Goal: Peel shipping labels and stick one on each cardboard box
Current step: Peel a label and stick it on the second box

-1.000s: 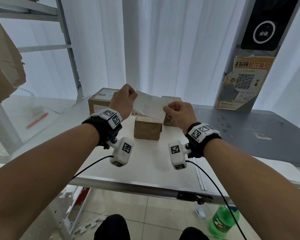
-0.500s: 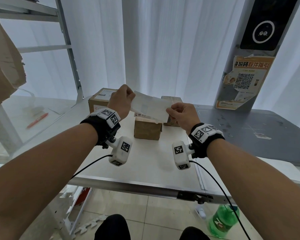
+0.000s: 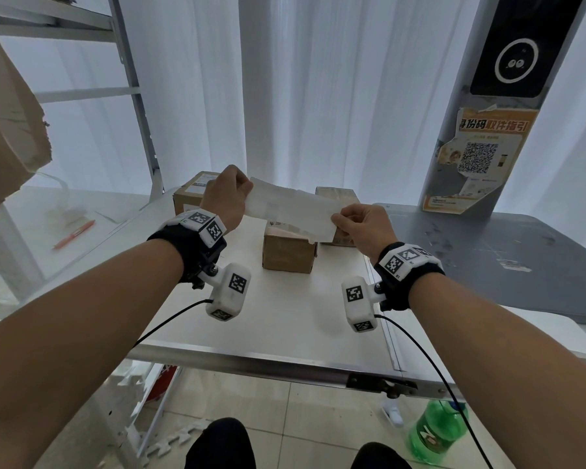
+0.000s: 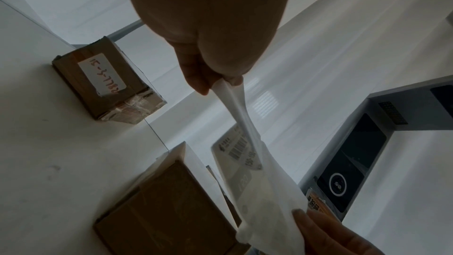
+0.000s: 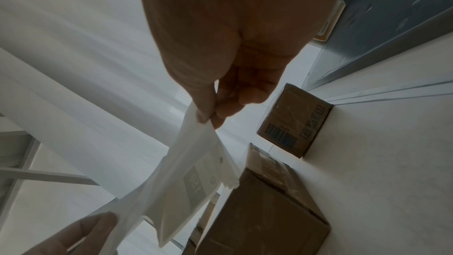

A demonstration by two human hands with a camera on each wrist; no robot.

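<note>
**A:** From the head view, where does your label stand?

**B:** Your left hand (image 3: 230, 194) and right hand (image 3: 362, 228) each pinch one end of the shipping label (image 3: 291, 211), held in the air above the middle box (image 3: 287, 253) on the white table (image 3: 285, 319). A left box (image 3: 189, 198) and a far box (image 3: 335, 194) sit behind. Keep the sheet taut and lower one edge first, then smooth across, I'd say, so it doesn't crease. The orange poster (image 3: 481, 157) carries a QR code and Chinese characters.

**A:** And your left wrist view?

**B:** Thumb and fingers are clamped on the twisted end of the label; print shows through it, a barcode and digits that look like "138". One box (image 4: 108, 86) bears a handwritten sticker (image 4: 102, 76), its figures upside down and hard to read.

**A:** Right wrist?

**B:** Your thumb and forefinger nip the label's corner. Two layers seem to part there, so the backing may not be fully off; check before pressing down. A box (image 5: 294, 121) beyond shows a printed barcode.
</note>
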